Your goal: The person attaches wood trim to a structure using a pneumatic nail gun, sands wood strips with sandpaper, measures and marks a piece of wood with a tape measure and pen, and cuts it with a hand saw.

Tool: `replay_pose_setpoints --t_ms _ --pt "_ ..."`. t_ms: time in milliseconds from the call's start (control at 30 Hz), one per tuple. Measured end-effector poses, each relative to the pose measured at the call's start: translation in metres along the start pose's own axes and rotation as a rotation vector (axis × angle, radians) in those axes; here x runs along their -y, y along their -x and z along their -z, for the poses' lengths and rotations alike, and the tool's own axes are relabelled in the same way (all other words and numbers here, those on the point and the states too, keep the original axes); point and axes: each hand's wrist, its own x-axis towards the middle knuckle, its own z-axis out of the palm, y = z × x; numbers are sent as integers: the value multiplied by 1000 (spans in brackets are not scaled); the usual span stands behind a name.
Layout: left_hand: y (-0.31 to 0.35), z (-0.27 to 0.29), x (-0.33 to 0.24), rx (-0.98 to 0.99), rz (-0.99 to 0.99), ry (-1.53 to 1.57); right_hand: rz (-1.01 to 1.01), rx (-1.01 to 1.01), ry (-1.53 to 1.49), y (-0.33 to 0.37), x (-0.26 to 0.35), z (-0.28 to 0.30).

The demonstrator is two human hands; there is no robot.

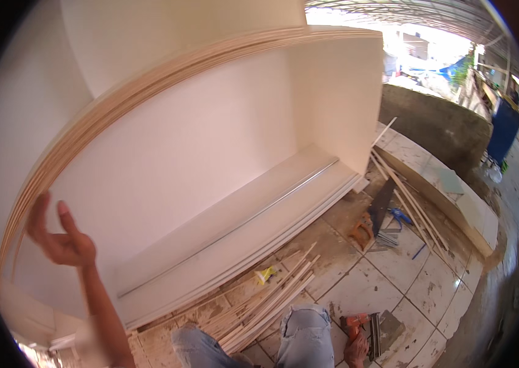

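Note:
A large white cabinet [204, 141] fills the left and middle, with a bare layered wood edge [167, 70] curving along its shelf. My left hand [63, 242] is raised at the near left end of that edge, fingers apart, the fingertips at or just beside the wood; contact is hard to tell. Low on the right, beside my knee, my right hand [356, 352] is closed around an orange-red nail gun [355, 322], which is close to the tiled floor. Part of that hand is cut off by the lower rim. A metal track [284, 195] runs along the cabinet's bottom panel.
Thin wood strips [278, 300] lie before the cabinet, near a yellow packet [265, 275]. Further right are a handsaw [365, 232], a blue-handled tool [400, 216] and longer strips [412, 205]. A low tiled ledge [431, 178] and concrete wall [437, 126] border the right.

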Motion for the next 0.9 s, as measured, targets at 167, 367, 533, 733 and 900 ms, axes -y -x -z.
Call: replay_pose_setpoints --t_ms 167,367,533,733,900 --pt "25 -15 18 219 906 698 -47 -67 -34 -20 77 19" --pt "7 -5 69 -76 1212 1134 4 -142 -169 -54 77 96" --pt "2 3 86 -156 1143 1186 158 -380 -497 -104 95 165" --pt "-11 17 84 -193 1146 1161 226 -110 -1242 -98 223 316" --pt "-14 9 83 -187 1151 1115 533 181 -1993 -94 311 344"
